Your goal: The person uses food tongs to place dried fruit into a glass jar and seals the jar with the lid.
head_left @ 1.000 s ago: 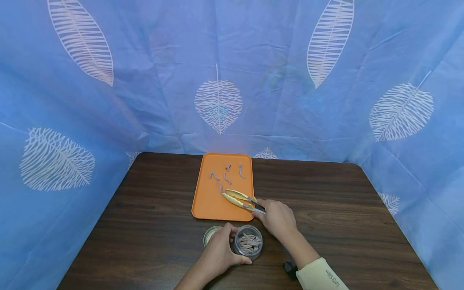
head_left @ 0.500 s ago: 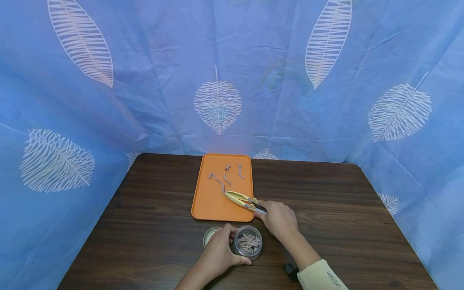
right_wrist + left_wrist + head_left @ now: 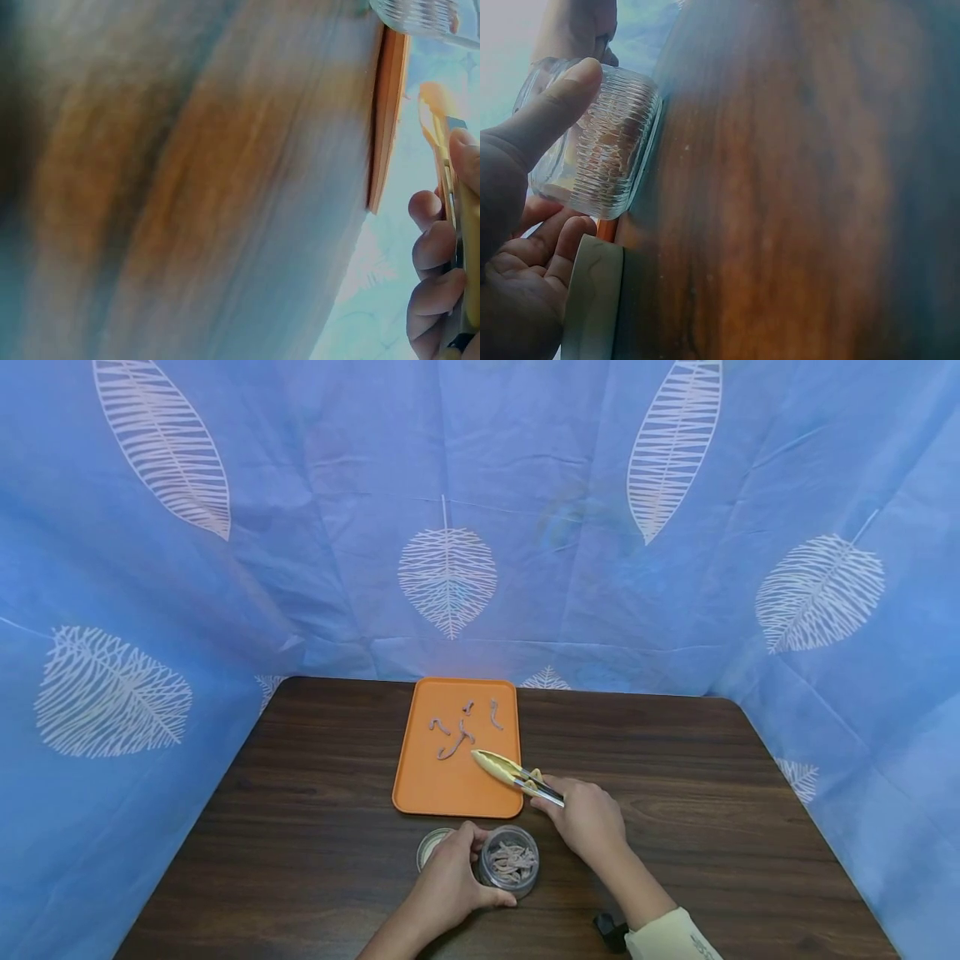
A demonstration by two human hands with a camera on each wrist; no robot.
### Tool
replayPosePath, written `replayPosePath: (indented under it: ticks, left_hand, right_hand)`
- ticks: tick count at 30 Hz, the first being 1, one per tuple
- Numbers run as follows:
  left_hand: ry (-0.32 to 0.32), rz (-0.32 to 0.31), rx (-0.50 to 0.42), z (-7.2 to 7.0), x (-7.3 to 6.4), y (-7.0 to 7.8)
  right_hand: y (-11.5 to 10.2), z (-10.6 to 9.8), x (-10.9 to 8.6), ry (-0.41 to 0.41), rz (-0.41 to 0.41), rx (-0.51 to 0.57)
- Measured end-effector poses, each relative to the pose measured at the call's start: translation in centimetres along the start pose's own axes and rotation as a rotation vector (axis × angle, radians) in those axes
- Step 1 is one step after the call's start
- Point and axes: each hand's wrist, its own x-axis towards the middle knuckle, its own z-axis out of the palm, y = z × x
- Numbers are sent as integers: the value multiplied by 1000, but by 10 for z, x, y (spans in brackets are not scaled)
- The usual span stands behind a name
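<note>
My left hand (image 3: 450,872) grips a clear glass jar (image 3: 489,878), thumb on the near side and fingers on the far side. Greyish strips (image 3: 513,862) lie inside it. My right hand (image 3: 588,818) holds a pair of tongs (image 3: 504,768) with yellow tips and metal arms, its fingers wrapped around them in the right wrist view. The tongs' tips, close together, are over the orange tray (image 3: 431,793). Several thin, bent, greyish-purple strips lie on that tray; one curved strip (image 3: 452,749) is just left of the tips. Nothing can be made out between the tips.
A round pale lid (image 3: 429,845) lies on the dark wooden table (image 3: 300,827) left of the jar, partly hidden by my left hand. Blue leaf-patterned cloth (image 3: 337,568) hangs behind the table and at both sides. A small black object (image 3: 611,932) is by my right forearm.
The tongs have come closer together and shifted slightly right. The strip by their tips has changed position and now lies slanted against the middle strip. My left hand stays on the jar.
</note>
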Motion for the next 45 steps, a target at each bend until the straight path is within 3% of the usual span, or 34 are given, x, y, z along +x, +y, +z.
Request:
replayPosePath:
  ticks: [18,45]
  left_hand:
    - [17,14,4,2,0,-3]
    - [-21,-23,-21,0,1,-1]
  right_hand:
    - [-8,5,19,-15,-11,-49]
    - [-16,24,44,-52,94,-34]
